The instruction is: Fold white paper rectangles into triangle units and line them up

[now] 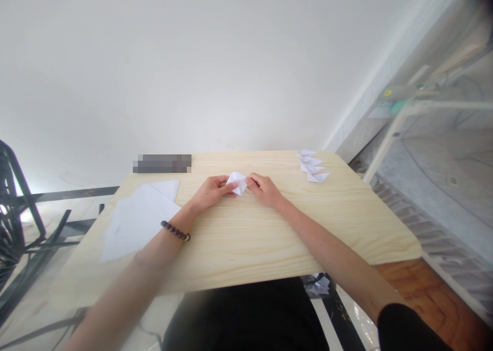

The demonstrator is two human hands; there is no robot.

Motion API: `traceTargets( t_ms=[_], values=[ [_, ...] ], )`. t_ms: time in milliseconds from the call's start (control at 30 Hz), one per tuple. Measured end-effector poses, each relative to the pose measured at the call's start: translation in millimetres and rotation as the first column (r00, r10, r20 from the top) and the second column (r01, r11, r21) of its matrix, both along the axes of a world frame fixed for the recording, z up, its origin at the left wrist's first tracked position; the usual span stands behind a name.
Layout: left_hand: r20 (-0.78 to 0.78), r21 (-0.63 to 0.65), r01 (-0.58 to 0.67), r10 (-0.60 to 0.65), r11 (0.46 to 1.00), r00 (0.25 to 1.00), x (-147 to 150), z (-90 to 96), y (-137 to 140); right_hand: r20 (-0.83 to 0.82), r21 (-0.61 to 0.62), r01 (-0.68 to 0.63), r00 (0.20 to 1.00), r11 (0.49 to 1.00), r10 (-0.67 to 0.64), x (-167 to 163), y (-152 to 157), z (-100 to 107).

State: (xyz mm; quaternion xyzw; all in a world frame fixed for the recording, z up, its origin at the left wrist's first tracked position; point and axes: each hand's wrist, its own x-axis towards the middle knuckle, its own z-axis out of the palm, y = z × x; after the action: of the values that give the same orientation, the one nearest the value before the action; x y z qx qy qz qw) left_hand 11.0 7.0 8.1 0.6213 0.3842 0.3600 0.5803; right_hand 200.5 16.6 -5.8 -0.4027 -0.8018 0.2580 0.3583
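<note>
A small piece of folded white paper (239,180) is held between both hands over the middle of the table. My left hand (213,192) pinches its left side, the thumb lying across the front. At the right edge, my right hand (264,188) grips the paper between thumb and bent fingers. Several folded white paper shapes (316,177) stand in an overlapping row at the table's far right. To the left, a stack of white paper sheets (140,215) lies spread on the table, partly behind my left forearm.
The light wooden table (246,258) stands against a white wall (239,74). A blurred-out dark item (162,163) is at its back left corner. A black chair (23,207) is at the left, a white metal frame (389,135) at the right.
</note>
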Motion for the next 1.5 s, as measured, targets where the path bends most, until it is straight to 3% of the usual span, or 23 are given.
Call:
traceTargets(
  t_ms=[333,733,933,1200,1367,1500],
  values=[
    [-0.165,0.076,-0.042,0.054,0.996,0.985,-0.3,-5.0,1.6,0.008,0.008,-0.006,1.000,1.000,0.006,-0.6,0.0,-0.8],
    [-0.143,0.020,-0.059,0.061,0.998,0.988,1.6,-2.3,0.8,-0.012,-0.004,-0.017,1.000,1.000,0.017,0.3,-1.9,1.5],
    [-0.067,0.031,-0.106,0.108,0.994,0.992,2.5,-1.2,-0.5,-0.061,-0.029,-0.004,0.998,1.000,0.002,0.7,-2.6,1.6],
    [-0.080,0.077,-0.115,0.121,0.990,0.989,-0.2,-3.7,2.7,-0.030,-0.047,-0.048,0.998,0.998,0.047,0.4,-2.8,1.7],
    [-0.079,-0.008,-0.095,0.094,0.995,0.992,-0.1,-0.4,1.4,-0.041,-0.040,-0.065,0.997,0.997,0.064,0.5,-3.2,3.3],
    [0.019,-0.089,-0.107,0.109,0.990,0.994,1.1,0.1,0.5,-0.052,-0.032,-0.028,0.998,0.999,0.027,0.8,-2.6,3.2]
  ],
)
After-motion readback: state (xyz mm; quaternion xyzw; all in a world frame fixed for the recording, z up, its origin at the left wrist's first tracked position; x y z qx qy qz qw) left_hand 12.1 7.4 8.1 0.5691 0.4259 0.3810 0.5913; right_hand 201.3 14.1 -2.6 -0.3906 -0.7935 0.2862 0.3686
